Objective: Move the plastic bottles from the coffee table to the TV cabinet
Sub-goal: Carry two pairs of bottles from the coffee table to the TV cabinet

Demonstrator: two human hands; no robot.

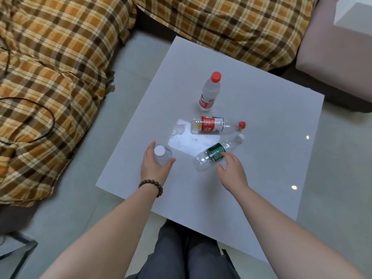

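Grey trousers (181, 256) on my knees fill the bottom edge, just under the near corner of the white bench (261, 178). Beyond the bench, a checked orange and brown blanket (60, 77) covers the sofa, with a thin black cable (46, 109) looping across it on the left.

Four plastic bottles are on the bench. One red-capped bottle (209, 93) stands upright toward the far side. A second red-capped bottle (215, 125) lies on its side just in front of it, cap pointing right. The green-label bottle (213, 155) lies tilted nearer to me, its white cap close to that one's neck.

My left hand (155, 168), with a brown bead bracelet (153, 186) at the wrist, curls around the white-capped bottle (163, 155), which stands upright near the left edge; thumb and fingers wrap its sides. My right hand (233, 170) is spread, fingertips touching the green-label bottle without closing on it.
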